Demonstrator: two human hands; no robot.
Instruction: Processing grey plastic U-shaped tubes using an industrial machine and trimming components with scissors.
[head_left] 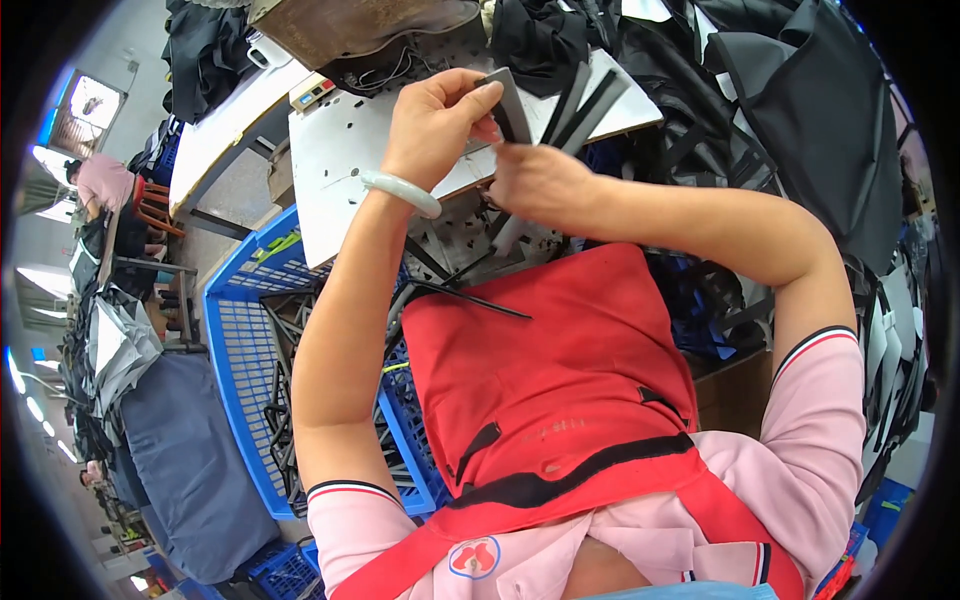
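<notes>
My left hand [440,125], with a pale bangle [400,192] at its wrist, pinches the upper end of a flat grey-and-black strip [512,110] between thumb and fingers. Close below it, my right hand [540,188] is closed, slightly blurred, around the lower part of the strips. More black and grey strips [590,112] fan out up and to the right from behind this hand. Strip ends also hang below it, above my red apron [550,350]. What lies inside the right fist is hidden.
A white worktable [335,150] with small black scraps stands ahead. A blue plastic basket [240,350] full of dark strips sits at my left. One thin black strip [480,300] lies across my lap. Black fabric [830,130] is heaped at right. Another person [105,185] sits far left.
</notes>
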